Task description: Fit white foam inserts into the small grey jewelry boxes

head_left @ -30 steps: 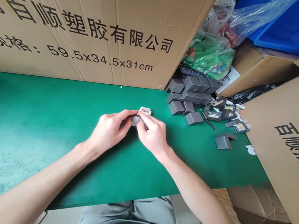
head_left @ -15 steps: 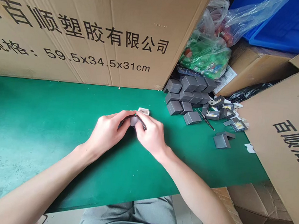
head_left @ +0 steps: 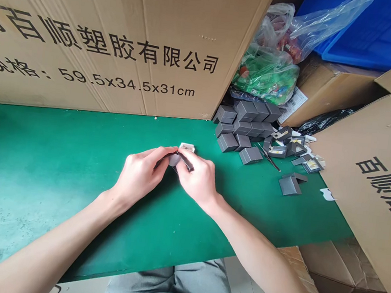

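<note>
green matting (head_left: 73, 165) covers the bench, and near the middle of the frame both hands close in on a small dark grey box (head_left: 175, 160). the left hand (head_left: 138, 176) and right hand (head_left: 197, 180) are pressed near together, pinching it between thumbs and fingertips. a white insert (head_left: 187, 147) shows just beyond the fingertips; whether it touches the box is hard to tell. more grey boxes (head_left: 239, 135) lie heaped to the right, near a thin dark tool (head_left: 269, 157). a slip on the smooth box's sides could drop it or knock the insert away, since the grip is so small.
</note>
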The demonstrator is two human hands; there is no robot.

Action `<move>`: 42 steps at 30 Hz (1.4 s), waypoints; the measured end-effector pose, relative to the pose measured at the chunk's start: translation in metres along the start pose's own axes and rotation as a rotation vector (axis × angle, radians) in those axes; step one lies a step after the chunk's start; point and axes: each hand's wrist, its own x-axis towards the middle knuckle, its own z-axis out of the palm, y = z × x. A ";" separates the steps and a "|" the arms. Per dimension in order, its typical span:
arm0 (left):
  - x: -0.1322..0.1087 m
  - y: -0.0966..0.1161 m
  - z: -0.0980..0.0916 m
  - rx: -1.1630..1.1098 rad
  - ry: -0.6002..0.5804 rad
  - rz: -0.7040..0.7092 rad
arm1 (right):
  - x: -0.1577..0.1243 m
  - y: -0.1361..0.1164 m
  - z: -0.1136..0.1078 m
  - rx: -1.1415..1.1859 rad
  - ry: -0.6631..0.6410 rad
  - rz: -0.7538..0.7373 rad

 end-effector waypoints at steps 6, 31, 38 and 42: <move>0.001 -0.002 -0.001 -0.016 -0.017 -0.061 | 0.002 0.007 0.007 0.008 -0.017 -0.087; 0.019 -0.012 -0.020 -0.027 -0.005 -0.389 | 0.017 0.013 -0.014 0.155 0.137 -0.066; 0.024 -0.026 -0.031 0.007 -0.010 -0.456 | 0.025 0.036 -0.017 0.053 -0.013 -0.100; 0.024 -0.030 -0.032 0.017 -0.048 -0.442 | 0.024 0.037 -0.016 0.011 -0.204 -0.172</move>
